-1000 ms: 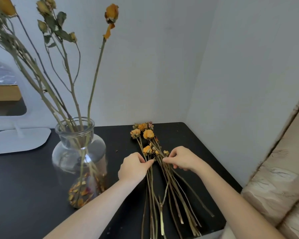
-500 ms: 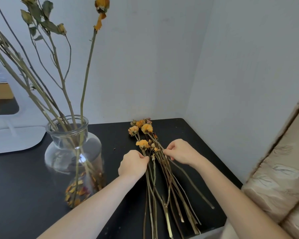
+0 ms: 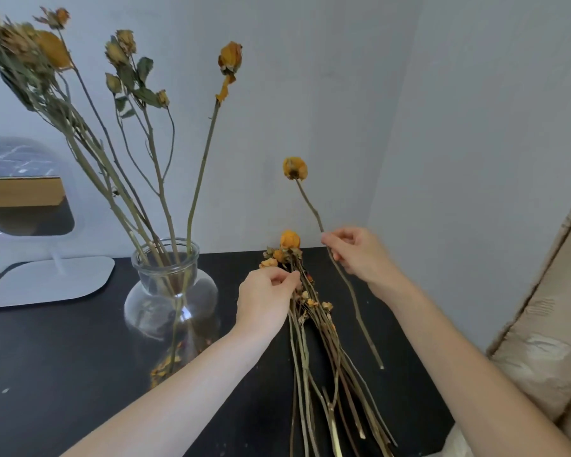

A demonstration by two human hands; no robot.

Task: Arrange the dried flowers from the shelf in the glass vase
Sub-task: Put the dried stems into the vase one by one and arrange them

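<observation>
Fingers [image 3: 331, 240] of the right hand [image 3: 360, 255] pinched together on a single dried stem [image 3: 350, 288], thumb against fingertips. The stem runs up and left from the pinch to a yellow-orange bloom [image 3: 294, 168] held in the air against the wall; below the pinch it trails down and right, its cut end hanging above the tabletop.

Left hand [image 3: 266, 300] sits left of and lower than the right, knuckles up, fingertips closed on stems near the flower heads of the loose bundle [image 3: 314, 328]. The bundle lies on the black tabletop [image 3: 47, 357] between the two forearms, heads toward the wall, cut ends fanning toward the near edge.

Glass vase [image 3: 172, 291] stands left of the left hand, near but apart from it. Several tall dried flowers [image 3: 229, 59] already stand in it, leaning up and left; fallen petals collect at its base.

Further left, a white stand mirror [image 3: 30, 192] rests on the tabletop by the wall. Pale grey walls [image 3: 475, 127] meet in a corner behind the right-hand fingers. Beige cushioned fabric [image 3: 548, 341] lies beyond the right forearm. Both forearms are bare, reaching in from the lower edge.
</observation>
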